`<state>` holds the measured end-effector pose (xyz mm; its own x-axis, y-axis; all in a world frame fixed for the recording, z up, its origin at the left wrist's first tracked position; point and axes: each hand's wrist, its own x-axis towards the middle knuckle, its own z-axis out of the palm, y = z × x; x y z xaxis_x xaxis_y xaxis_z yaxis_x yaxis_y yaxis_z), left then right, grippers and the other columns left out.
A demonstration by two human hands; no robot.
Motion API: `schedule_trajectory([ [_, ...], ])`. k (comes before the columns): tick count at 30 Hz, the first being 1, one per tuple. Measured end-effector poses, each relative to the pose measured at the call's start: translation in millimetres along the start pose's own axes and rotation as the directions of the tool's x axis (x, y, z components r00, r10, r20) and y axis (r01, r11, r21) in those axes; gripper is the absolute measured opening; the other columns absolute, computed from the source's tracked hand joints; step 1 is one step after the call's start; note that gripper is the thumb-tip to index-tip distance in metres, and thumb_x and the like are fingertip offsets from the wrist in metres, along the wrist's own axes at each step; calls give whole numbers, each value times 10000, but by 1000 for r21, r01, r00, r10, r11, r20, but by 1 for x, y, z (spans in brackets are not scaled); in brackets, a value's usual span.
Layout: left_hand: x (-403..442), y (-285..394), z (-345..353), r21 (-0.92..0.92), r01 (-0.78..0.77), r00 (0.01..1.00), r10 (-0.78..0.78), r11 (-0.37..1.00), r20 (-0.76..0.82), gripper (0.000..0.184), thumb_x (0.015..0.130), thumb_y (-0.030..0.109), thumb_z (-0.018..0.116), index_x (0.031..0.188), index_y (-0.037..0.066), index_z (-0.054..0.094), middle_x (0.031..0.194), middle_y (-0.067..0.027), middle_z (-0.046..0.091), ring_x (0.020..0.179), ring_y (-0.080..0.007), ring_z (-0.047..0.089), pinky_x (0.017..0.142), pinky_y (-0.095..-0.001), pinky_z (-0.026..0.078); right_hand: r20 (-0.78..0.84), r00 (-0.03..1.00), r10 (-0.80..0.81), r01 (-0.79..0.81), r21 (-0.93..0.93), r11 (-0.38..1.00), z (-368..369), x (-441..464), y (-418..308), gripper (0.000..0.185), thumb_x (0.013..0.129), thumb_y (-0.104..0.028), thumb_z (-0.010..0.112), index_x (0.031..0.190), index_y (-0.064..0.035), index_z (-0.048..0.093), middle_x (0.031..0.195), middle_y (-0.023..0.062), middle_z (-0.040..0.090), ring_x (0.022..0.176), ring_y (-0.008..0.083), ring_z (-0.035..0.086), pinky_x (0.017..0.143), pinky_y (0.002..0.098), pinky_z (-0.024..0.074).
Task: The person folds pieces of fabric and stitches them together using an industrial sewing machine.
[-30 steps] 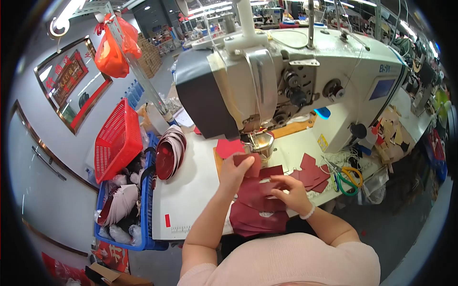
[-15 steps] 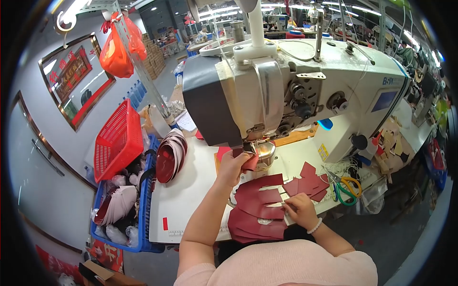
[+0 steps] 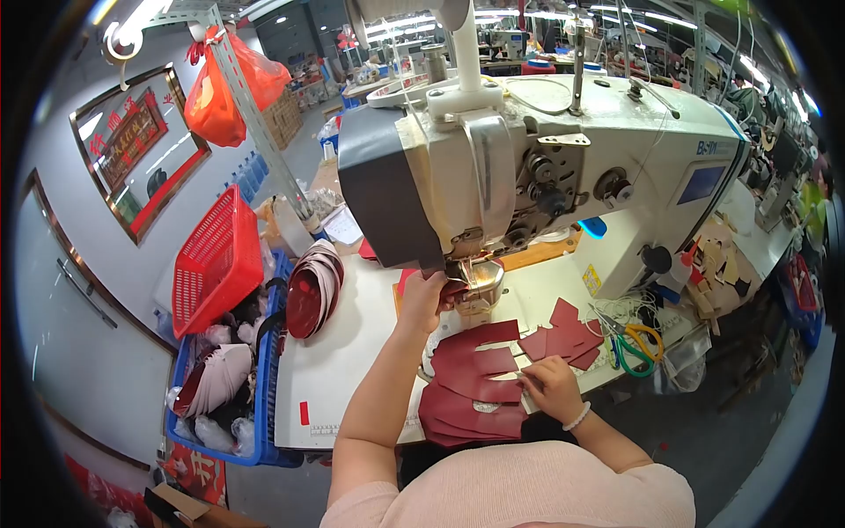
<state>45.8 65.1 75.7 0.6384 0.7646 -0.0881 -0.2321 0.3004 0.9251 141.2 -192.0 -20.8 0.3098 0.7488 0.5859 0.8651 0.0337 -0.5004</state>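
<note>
My left hand (image 3: 422,301) is closed on a small dark red piece (image 3: 451,289), right at the needle area of the sewing machine (image 3: 475,275); much of the piece is hidden by the fingers and machine head. A fanned pile of red pieces (image 3: 475,374) lies at the table's front edge. Beside that pile's right edge, my right hand (image 3: 553,387) has its fingers bent and drawn together; whether they pinch an edge is too small to tell. Smaller red pieces (image 3: 565,336) lie in a loose heap behind it.
Scissors (image 3: 635,343) with green and orange handles lie at right near tangled thread. Curved red-and-white pieces (image 3: 313,290) stand stacked on the table (image 3: 343,378) at left. Beyond them are a red basket (image 3: 216,264) and a blue crate (image 3: 264,414).
My left hand has carried the small piece from in front of the machine to its needle area. My right hand has moved right and toward me, off the middle of the pile, its fingers drawing together.
</note>
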Motion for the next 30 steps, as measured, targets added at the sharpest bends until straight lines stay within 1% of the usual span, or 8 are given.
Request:
schedule_trajectory([
  [10, -21, -12, -12, -528, 26, 985, 69, 849, 159, 345, 963, 350, 475, 1065, 44, 596, 996, -75, 668, 831, -187, 646, 633, -269, 488, 44, 998, 42, -47, 126, 991, 1, 16, -1, 113, 775, -124, 720, 829, -40, 666, 776, 96, 640, 778, 279, 598, 688, 366, 485],
  [14, -54, -19, 2, -257, -212, 976, 219, 943, 0, 198, 914, 70, 561, 1096, 7, 607, 967, -40, 665, 805, -134, 637, 646, -243, 494, -114, 993, -13, 50, 322, 945, 4, 39, -28, 299, 740, -102, 779, 983, -26, 621, 898, 117, 621, 806, 264, 600, 728, 347, 504],
  [16, -86, -45, -2, 259, -376, 920, 392, 890, -13, 160, 909, 38, 564, 1049, -8, 625, 935, -53, 660, 790, -114, 626, 635, -234, 494, -269, 962, -43, 141, 358, 923, 9, 45, -43, 469, 691, -81, 827, 1079, -25, 568, 992, 121, 575, 857, 247, 591, 771, 341, 507],
  [19, -135, -81, 8, 158, -387, 912, 352, 909, 208, 135, 916, 80, 613, 1017, -8, 636, 844, -61, 660, 773, -103, 626, 657, -242, 504, -260, 965, -30, 150, 456, 877, 16, 36, -34, 376, 815, -64, 720, 1130, -4, 525, 1026, 109, 574, 867, 198, 596, 781, 313, 500],
  [21, -143, -94, -8, 230, -71, 990, 40, 971, 135, 190, 928, 82, 596, 1097, -4, 601, 1002, -80, 659, 897, -123, 627, 803, -267, 510, 237, 899, 368, -378, 845, 378, 11, 32, -37, 274, 912, -106, 616, 1157, -12, 535, 1127, 119, 592, 907, 204, 616, 813, 309, 500],
  [22, -139, -99, -15, -19, 83, 990, -80, 996, 120, 184, 934, 83, 584, 1096, -3, 600, 1014, -76, 659, 893, -127, 628, 806, -271, 511, 575, 776, 260, -489, 808, -329, -3, 34, -46, 266, 965, -156, 544, 1200, -32, 537, 1186, 114, 606, 965, 211, 632, 857, 310, 496],
  [25, -138, -87, -7, -199, 141, 981, -110, 970, 159, 173, 944, 80, 558, 1097, 13, 604, 1016, -58, 660, 858, -143, 636, 771, -271, 514, 643, 759, 103, -536, 707, -461, -13, 23, -24, 407, 981, -144, 508, 1353, -22, 395, 1245, 111, 567, 1122, 208, 584, 981, 338, 469],
  [30, -127, -68, 13, 540, -419, 859, 128, 730, 495, 150, 878, 100, 641, 1007, 24, 638, 853, -75, 645, 715, -184, 621, 647, -262, 489, 46, 980, 195, -167, 726, 668, -38, 16, -7, 471, 907, -59, 568, 1352, -29, 418, 1302, 110, 530, 1280, 222, 432, 1003, 334, 416],
])
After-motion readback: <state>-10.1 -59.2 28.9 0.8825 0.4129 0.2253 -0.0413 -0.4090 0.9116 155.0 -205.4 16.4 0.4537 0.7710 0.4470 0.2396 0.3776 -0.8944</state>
